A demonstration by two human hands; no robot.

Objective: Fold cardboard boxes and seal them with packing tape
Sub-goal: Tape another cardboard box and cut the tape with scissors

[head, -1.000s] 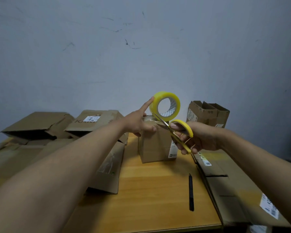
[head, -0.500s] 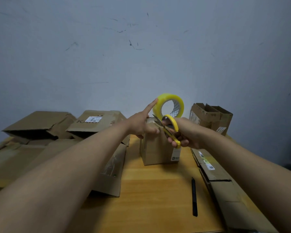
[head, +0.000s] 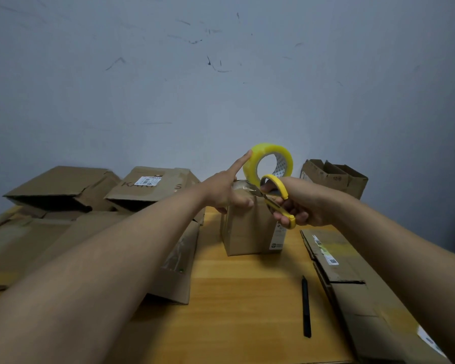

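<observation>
In the middle of the frame, our left hand (head: 222,189) holds the tape roll (head: 267,160) up so the tape stretches tight over the box (head: 247,229). Our right hand (head: 304,203) grips scissors (head: 275,197), ready to snip.

Bare tabletop (head: 234,298) between flattened cardboard (head: 174,271) and pen (head: 306,307).

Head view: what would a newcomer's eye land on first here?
The yellow tape roll held up at centre by the left hand, forefinger on its rim. Just below it, the right hand grips yellow-handled scissors, blades at the tape strip over the small upright box. A black pen lies on the wooden table.
</observation>
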